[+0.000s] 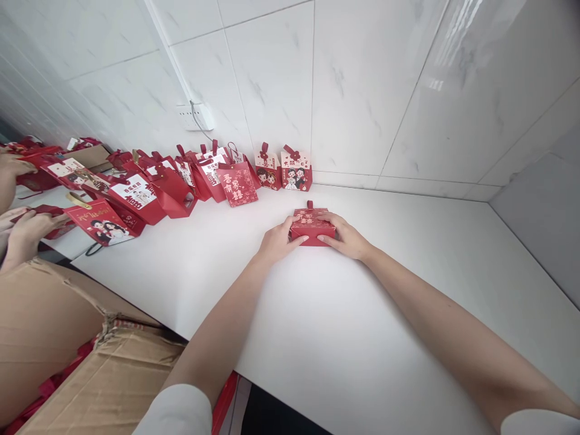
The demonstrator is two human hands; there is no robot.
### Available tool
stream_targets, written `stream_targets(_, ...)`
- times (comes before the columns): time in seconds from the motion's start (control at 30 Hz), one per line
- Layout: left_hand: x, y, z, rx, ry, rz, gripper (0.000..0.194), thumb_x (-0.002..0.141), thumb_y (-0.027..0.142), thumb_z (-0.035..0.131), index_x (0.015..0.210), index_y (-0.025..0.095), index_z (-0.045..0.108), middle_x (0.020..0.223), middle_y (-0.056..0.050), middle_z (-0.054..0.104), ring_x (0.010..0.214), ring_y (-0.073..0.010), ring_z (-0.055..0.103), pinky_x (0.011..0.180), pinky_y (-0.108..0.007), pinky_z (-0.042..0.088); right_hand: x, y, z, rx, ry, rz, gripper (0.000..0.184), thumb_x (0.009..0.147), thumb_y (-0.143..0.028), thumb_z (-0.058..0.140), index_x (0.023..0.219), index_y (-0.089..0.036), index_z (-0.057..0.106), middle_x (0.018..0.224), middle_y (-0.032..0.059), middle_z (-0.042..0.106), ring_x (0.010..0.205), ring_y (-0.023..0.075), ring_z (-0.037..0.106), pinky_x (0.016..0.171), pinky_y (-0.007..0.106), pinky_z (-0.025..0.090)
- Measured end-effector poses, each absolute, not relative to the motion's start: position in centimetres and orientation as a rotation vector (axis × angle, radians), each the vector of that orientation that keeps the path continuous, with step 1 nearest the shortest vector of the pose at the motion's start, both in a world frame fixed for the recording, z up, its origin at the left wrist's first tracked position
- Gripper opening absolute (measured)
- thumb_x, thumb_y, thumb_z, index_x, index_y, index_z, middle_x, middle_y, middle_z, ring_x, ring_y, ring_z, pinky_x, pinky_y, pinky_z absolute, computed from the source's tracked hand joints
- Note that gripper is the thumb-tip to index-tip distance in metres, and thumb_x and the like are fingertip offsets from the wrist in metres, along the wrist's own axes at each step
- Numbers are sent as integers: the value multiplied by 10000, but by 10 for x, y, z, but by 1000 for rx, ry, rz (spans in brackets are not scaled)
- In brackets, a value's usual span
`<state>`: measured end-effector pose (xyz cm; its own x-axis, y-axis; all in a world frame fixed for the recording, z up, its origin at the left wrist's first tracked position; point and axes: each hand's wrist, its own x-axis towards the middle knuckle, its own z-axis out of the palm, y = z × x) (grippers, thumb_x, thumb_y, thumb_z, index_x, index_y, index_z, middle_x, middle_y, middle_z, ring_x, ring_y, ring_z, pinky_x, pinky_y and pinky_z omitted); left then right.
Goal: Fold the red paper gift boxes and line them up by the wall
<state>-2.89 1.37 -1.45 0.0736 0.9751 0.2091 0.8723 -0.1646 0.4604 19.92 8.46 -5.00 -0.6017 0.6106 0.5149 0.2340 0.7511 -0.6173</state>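
White, grey-veined glossy wall tiles (pixel 272 66) fill the top of the frame, with a white plastic wall socket (pixel 194 116) at upper left. Below them, a smooth white tabletop (pixel 362 338) spans the centre and right.

Just above the middle of the frame, a red, patterned paper gift box with a small dark-red loop (pixel 312 233) rests on the tabletop between the person's hands. Pale Chinese characters run over its top face, partly covered by fingers. The left hand (pixel 275 243) grips its left side and the right hand (pixel 348 235) its right, both thumbs against the front face.

Along the wall at upper centre stand 2 red-and-cream paper gift boxes with cartoon figures (pixel 296 172); the right 1 appears to read 大囍の日子. Left of them, a red patterned paper box with white lettering (pixel 238 186) reads 吾家有囍. Farther left, a red paper box with a cartoon couple (pixel 106 223) carries gold lettering too small to read.

At the left edge, a co-worker's hands (pixel 34 229) handle red boxes. An open brown cardboard carton (pixel 90 386) fills the lower left, red material inside.
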Motion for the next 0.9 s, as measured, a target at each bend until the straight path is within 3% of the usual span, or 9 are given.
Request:
stream_targets(0.17, -33, 16, -17, 2063, 1804, 755, 599, 795, 559, 621, 1310, 302, 455, 1038, -20, 690, 772, -202, 660, 748, -328, 512, 199, 84, -53, -665, -2207, 619, 540, 893, -477, 555, 1382, -279, 440, 1449, 87, 472, 1367, 265, 409, 1132, 493, 339)
stream_targets(0.33, -35, 22, -27, 1909, 1629, 950, 523, 785, 469, 662, 1240, 278, 490, 1124, -36, 654, 809, -166, 645, 713, -293, 522, 194, 81, -54, -1055, -2074, 605, 876, 840, -626, 542, 1521, -181, 217, 1536, 150, 347, 1401, 324, 355, 1106, 504, 357)
stream_targets(0.43, -37, 26, -32, 1774, 1535, 1070, 496, 752, 405, 705, 1184, 254, 514, 1132, -49, 629, 859, -157, 634, 674, -259, 509, 191, 76, -50, -1327, -1995, 675, 743, 876, -683, 406, 1383, -145, 479, 1229, 175, 650, 1121, 353, 617, 908, 490, 499)
stream_targets(0.5, -38, 28, -33, 1714, 1482, 1107, 520, 716, 386, 739, 1164, 239, 520, 1143, -62, 615, 880, -160, 630, 683, -261, 506, 189, 72, -46, -1309, -2004, 643, 621, 918, -644, 348, 1217, -175, 625, 980, 129, 733, 911, 319, 684, 792, 456, 535)
stream_targets(0.53, -38, 28, -32, 1689, 1439, 1120, 541, 699, 384, 756, 1161, 232, 520, 1159, -68, 608, 904, -166, 629, 708, -272, 510, 188, 69, -44, -1241, -1998, 581, 569, 936, -606, 354, 1201, -190, 636, 970, 116, 735, 905, 306, 683, 786, 446, 540)
stream_targets(0.6, -37, 27, -30, 1632, 1339, 1150, 534, 701, 416, 756, 1139, 216, 526, 1178, -76, 604, 978, -187, 619, 797, -315, 512, 186, 65, -40, -1040, -1959, 395, 474, 961, -505, 404, 1286, -212, 583, 1155, 110, 694, 1102, 298, 621, 900, 452, 522)
stream_targets(0.7, -31, 26, -26, 1571, 1245, 1177, 422, 829, 566, 574, 1000, 180, 579, 1095, -79, 636, 1037, -228, 600, 918, -397, 478, 183, 62, -36, -712, -2018, 174, 413, 971, -362, 460, 1356, -233, 532, 1397, 67, 553, 1387, 262, 376, 1105, 466, 402)
stream_targets(0.77, -25, 25, -26, 1608, 1230, 1165, 465, 864, 605, 494, 983, 169, 605, 1061, -89, 648, 1046, -256, 595, 939, -430, 466, 182, 60, -36, -572, -2119, 128, 382, 973, -310, 462, 1338, -249, 555, 1410, 40, 543, 1426, 250, 313, 1136, 474, 380)
stream_targets(0.9, -22, 23, -27, 1740, 1375, 1147, 478, 836, 496, 609, 1193, 180, 569, 1167, -108, 618, 1111, -261, 566, 973, -420, 456, 182, 56, -34, -497, -2207, 200, 368, 957, -341, 489, 1306, -279, 588, 1394, 31, 554, 1431, 278, 299, 1138, 520, 381)
